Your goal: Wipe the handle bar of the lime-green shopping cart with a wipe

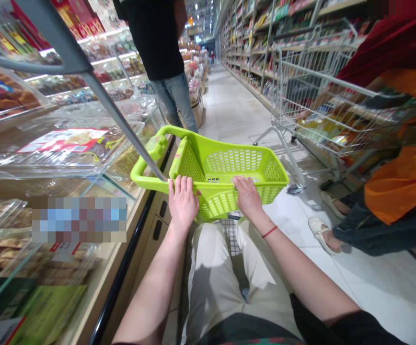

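Just in front of my legs is a lime-green plastic shopping basket cart (233, 139) with perforated walls; its inside holds nothing that I can see. My left hand (183, 203) is closed over the near rim, close to the handle end. Further right along the same rim, my right hand (247, 196) grips it too, a red string on the wrist. Both thumbs and the undersides of the fingers are mostly hidden. A grey metal pole (129, 129) slants down from the upper left to the cart's rim beside my left hand.
On the left runs a display counter (121, 258) with packaged baked goods. A person in black (157, 43) stands ahead. To the right, a person in an orange apron (402, 177) reaches into a wire shopping cart (323, 100). Stocked shelves (258, 43) line the tiled aisle (225, 96).
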`<state>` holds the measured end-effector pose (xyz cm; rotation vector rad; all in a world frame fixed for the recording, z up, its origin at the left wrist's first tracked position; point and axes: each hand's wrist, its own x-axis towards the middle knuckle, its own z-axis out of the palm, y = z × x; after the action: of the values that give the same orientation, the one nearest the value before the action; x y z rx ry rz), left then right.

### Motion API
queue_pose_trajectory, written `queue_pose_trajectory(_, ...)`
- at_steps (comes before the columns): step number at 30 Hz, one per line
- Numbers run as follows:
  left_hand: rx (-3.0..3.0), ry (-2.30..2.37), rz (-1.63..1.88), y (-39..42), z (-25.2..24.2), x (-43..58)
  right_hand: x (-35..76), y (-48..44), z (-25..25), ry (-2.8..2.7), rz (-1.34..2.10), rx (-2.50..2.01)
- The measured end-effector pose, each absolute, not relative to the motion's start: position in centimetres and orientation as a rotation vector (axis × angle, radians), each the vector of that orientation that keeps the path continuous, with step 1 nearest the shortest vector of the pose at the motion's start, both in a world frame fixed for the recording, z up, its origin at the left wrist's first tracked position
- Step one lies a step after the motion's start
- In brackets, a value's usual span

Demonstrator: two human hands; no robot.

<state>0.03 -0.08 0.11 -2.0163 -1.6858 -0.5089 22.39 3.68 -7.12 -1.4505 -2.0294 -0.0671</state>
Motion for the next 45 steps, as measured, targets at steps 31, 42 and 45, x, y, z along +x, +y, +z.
queue_pose_trajectory(31,-1.959,-1.792,-0.547,-0.2,0.3,1.7,17.8,3.1,-4.8,-2.102,0.153,-1.416)
queue_pose_trajectory(42,-2.163,-1.650,-0.381,-0.1,-0.2,2.3,17.8,3.8,-4.7,-2.174,0.086,-1.254)
queue_pose_trajectory(45,-2.170,-1.646,-0.390,-0.1,-0.2,2.2,20.9,3.9,-5.9,-2.131,0.025,-1.352)
